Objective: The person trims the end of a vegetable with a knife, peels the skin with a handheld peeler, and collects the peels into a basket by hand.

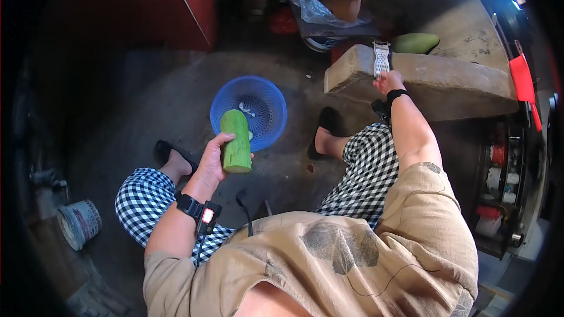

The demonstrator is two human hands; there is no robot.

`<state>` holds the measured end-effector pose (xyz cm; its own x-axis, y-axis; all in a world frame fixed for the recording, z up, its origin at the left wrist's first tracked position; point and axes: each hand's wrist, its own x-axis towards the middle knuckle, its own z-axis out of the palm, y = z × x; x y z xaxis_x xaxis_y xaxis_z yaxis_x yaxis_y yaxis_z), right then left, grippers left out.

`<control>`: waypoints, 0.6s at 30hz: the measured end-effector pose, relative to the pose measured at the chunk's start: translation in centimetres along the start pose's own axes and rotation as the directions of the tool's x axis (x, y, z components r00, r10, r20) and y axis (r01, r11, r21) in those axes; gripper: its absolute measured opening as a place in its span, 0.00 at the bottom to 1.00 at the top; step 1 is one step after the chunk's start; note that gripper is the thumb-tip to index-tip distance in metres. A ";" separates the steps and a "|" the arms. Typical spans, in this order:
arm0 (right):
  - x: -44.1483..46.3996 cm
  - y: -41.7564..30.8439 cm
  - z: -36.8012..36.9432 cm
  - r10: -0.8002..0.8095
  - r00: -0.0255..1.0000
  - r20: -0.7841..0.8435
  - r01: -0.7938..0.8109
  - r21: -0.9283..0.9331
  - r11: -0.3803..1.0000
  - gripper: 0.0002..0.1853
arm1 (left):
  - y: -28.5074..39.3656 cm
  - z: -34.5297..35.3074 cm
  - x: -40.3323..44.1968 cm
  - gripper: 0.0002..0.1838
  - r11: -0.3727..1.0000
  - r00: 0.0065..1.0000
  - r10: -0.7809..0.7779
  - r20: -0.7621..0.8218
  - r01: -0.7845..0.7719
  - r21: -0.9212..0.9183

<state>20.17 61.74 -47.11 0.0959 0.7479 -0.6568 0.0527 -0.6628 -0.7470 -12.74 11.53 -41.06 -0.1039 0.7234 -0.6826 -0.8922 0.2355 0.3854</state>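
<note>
A peeled green vegetable, with a flat cut lower end, is gripped in my left hand. It is held over the near left edge of a blue plastic basket on the floor, which has a few pale scraps inside. My right hand reaches out to the right, its fingers closed on the near end of a metal grater. The grater lies across the edge of a pale ledge. Just beyond it rests a whole green vegetable.
A clear plastic bag and a brown item sit at the top. A white bucket stands at the lower left. Shelves and a red cloth are at the right.
</note>
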 end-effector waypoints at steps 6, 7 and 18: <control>-13.2 -3.7 6.3 -0.642 0.763 0.076 0.646 -0.051 0.761 0.04 | -0.6 -0.7 0.9 0.29 1.000 1.000 0.004 0.001 -0.004 0.005; -16.5 -3.8 7.1 -0.672 0.719 0.180 0.680 0.019 0.733 0.04 | -0.6 -0.2 0.9 0.28 0.999 1.000 0.025 -0.003 -0.025 0.021; -38.3 4.5 8.5 -0.536 0.510 0.673 0.616 0.149 0.774 0.03 | 0.6 1.7 -1.4 0.35 0.960 0.924 0.228 0.308 -0.265 0.084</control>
<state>8.30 30.39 -26.19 -0.6479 0.7617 -0.0045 -0.0478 -0.0465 -0.9978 -12.37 11.76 -38.86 -0.1644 0.9217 -0.3513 -0.7924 0.0887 0.6035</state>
